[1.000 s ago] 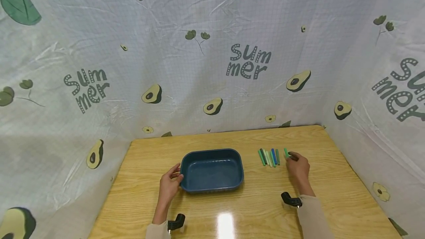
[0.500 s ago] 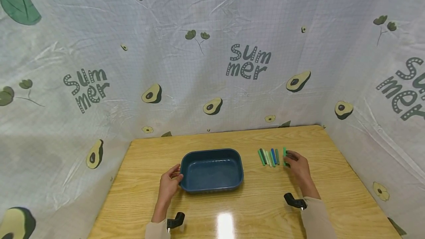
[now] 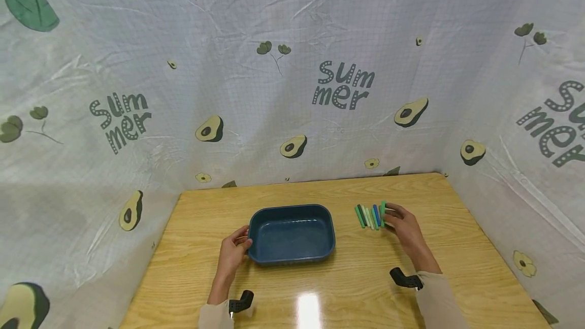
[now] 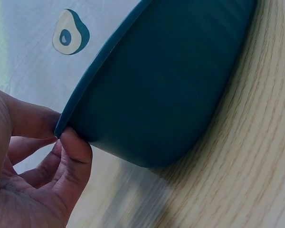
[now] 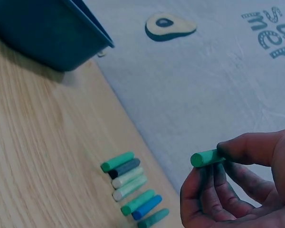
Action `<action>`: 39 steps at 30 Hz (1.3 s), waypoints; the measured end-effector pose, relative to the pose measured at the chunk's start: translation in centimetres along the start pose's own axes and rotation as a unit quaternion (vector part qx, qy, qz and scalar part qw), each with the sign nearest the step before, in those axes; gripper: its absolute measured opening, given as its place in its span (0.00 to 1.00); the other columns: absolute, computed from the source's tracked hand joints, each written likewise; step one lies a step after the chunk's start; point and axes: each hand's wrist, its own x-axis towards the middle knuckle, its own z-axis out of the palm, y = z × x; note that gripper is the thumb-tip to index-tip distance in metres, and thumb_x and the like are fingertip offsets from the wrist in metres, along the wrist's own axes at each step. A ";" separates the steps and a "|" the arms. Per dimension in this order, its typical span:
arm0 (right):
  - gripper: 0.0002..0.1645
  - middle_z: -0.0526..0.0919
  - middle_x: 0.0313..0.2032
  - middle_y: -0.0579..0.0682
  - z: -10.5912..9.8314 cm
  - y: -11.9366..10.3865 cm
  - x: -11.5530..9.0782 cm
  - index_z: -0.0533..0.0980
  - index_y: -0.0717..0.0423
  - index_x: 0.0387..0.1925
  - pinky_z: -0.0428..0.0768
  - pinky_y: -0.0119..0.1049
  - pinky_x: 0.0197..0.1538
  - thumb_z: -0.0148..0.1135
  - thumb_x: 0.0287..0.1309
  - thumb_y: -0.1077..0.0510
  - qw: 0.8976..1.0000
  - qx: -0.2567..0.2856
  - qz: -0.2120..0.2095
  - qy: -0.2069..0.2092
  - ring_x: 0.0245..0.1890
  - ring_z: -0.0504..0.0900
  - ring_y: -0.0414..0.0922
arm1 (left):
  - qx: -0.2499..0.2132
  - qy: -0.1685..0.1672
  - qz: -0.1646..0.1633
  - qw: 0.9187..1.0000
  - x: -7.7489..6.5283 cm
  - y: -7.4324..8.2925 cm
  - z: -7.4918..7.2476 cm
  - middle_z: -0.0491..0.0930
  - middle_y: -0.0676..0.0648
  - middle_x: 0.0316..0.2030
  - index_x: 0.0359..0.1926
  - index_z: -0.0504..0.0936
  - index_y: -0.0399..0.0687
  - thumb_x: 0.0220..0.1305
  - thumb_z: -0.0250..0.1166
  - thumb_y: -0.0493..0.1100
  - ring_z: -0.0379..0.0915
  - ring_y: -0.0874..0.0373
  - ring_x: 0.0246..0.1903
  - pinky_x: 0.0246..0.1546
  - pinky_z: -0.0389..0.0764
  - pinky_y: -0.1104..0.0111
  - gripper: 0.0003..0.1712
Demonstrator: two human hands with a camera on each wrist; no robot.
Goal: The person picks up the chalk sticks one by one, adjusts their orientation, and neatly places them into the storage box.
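Note:
My left hand (image 3: 232, 257) pinches the rim at the left end of a dark blue rectangular basin (image 4: 166, 85), thumb on one side and a finger on the other. The basin is bare inside in the head view. On the right, my right hand (image 3: 407, 227) holds a bright green chalk stick (image 5: 205, 158) between thumb and fingers, raised above the table in the right wrist view. Its fingertips are smudged dark. Just left of that hand lies a row of chalk, including a blue stick (image 5: 147, 207), a dark stick (image 5: 125, 168) and a pale stick (image 5: 130, 188).
The wooden table (image 3: 356, 288) carries the basin at its middle and the chalk row to the right. A white printed cloth (image 3: 247, 90) hangs behind and along both sides. Each wrist wears a black camera, such as the right one (image 3: 405, 279).
My right hand has picked up the green chalk from right of the row and moved it left, over the row's right end. My left hand stays at the basin's rim.

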 end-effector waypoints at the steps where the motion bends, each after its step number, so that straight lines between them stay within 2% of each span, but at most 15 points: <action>1: 0.34 0.64 0.69 0.65 0.2 -0.2 0.0 0.56 0.58 0.74 0.75 0.48 0.62 0.52 0.72 0.56 1.000 0.002 -0.003 -0.005 0.48 0.76 0.32 | -0.002 0.001 -0.002 1.000 0.0 0.1 0.0 0.75 0.35 0.56 0.64 0.74 0.37 0.64 0.59 0.29 0.71 0.50 0.52 0.33 0.78 0.76 0.26; 5: 0.35 0.63 0.69 0.67 0.9 -0.8 -0.1 0.55 0.59 0.74 0.76 0.48 0.60 0.53 0.71 0.55 0.999 0.014 -0.015 -0.038 0.48 0.77 0.33 | -0.007 0.001 -0.001 1.000 -0.1 0.2 0.0 0.75 0.34 0.56 0.64 0.74 0.36 0.64 0.59 0.29 0.72 0.53 0.49 0.32 0.79 0.73 0.26; 9: 0.36 0.63 0.68 0.68 1.8 -1.5 -0.1 0.54 0.61 0.73 0.78 0.48 0.58 0.54 0.71 0.56 0.997 0.031 -0.020 -0.073 0.50 0.78 0.39 | -0.012 0.000 0.001 1.000 -0.2 0.3 0.0 0.74 0.33 0.56 0.64 0.74 0.36 0.64 0.59 0.29 0.72 0.56 0.46 0.30 0.79 0.73 0.26; 14: 0.36 0.66 0.65 0.69 2.9 -2.5 -0.3 0.56 0.62 0.72 0.77 0.51 0.59 0.57 0.69 0.57 0.992 0.055 -0.026 -0.111 0.50 0.80 0.41 | -0.010 0.000 0.006 1.000 -0.2 0.2 -0.1 0.75 0.32 0.55 0.64 0.73 0.35 0.64 0.59 0.29 0.73 0.56 0.46 0.30 0.80 0.73 0.26; 17: 0.36 0.74 0.59 0.64 3.7 -3.2 -0.4 0.57 0.63 0.71 0.77 0.51 0.59 0.58 0.68 0.57 0.989 0.074 -0.025 -0.128 0.45 0.82 0.38 | -0.012 0.000 0.002 1.000 -0.1 0.1 -0.1 0.75 0.33 0.55 0.64 0.74 0.36 0.64 0.59 0.29 0.72 0.56 0.47 0.30 0.80 0.73 0.26; 21: 0.36 0.79 0.48 0.48 4.8 -4.1 -0.5 0.56 0.64 0.71 0.80 0.46 0.57 0.58 0.68 0.59 0.982 0.104 -0.020 -0.154 0.42 0.83 0.38 | -0.016 -0.005 -0.006 1.000 -0.1 0.0 -0.1 0.74 0.35 0.56 0.65 0.73 0.38 0.64 0.59 0.29 0.71 0.56 0.47 0.31 0.80 0.72 0.27; 26: 0.34 0.80 0.44 0.43 6.6 -5.0 -0.5 0.58 0.63 0.70 0.80 0.44 0.56 0.58 0.67 0.61 0.976 0.122 -0.015 -0.179 0.43 0.83 0.40 | -0.015 -0.010 -0.007 1.000 -0.1 0.0 -0.1 0.74 0.35 0.56 0.65 0.73 0.38 0.65 0.58 0.29 0.72 0.56 0.46 0.31 0.80 0.71 0.27; 31: 0.34 0.79 0.47 0.47 8.9 -5.8 -0.6 0.59 0.63 0.69 0.76 0.54 0.60 0.59 0.66 0.62 0.972 0.120 -0.013 -0.199 0.43 0.82 0.41 | -0.012 -0.005 -0.008 1.000 -0.1 0.0 -0.1 0.75 0.36 0.56 0.64 0.74 0.39 0.64 0.59 0.29 0.72 0.57 0.46 0.31 0.80 0.72 0.27; 34: 0.33 0.78 0.52 0.55 10.3 -6.2 -0.8 0.60 0.64 0.68 0.73 0.58 0.62 0.59 0.65 0.62 0.971 0.116 -0.013 -0.211 0.43 0.82 0.42 | -0.012 -0.005 -0.012 1.000 -0.1 0.0 -0.1 0.74 0.36 0.56 0.64 0.74 0.39 0.64 0.59 0.29 0.71 0.56 0.46 0.31 0.79 0.72 0.26; 36: 0.33 0.75 0.57 0.63 11.3 -6.4 -0.9 0.60 0.65 0.69 0.74 0.58 0.61 0.58 0.66 0.63 0.970 0.111 -0.014 -0.216 0.44 0.82 0.42 | -0.011 -0.005 -0.010 1.000 -0.2 0.1 -0.2 0.74 0.35 0.55 0.65 0.74 0.39 0.64 0.59 0.29 0.72 0.56 0.45 0.30 0.80 0.71 0.26; 39: 0.33 0.70 0.61 0.68 13.0 -6.7 -1.1 0.60 0.65 0.69 0.79 0.52 0.57 0.58 0.66 0.63 0.971 0.104 -0.006 -0.216 0.45 0.82 0.43 | -0.011 -0.004 -0.011 1.000 -0.2 0.2 -0.2 0.74 0.35 0.55 0.65 0.74 0.38 0.64 0.59 0.29 0.72 0.57 0.45 0.30 0.79 0.71 0.27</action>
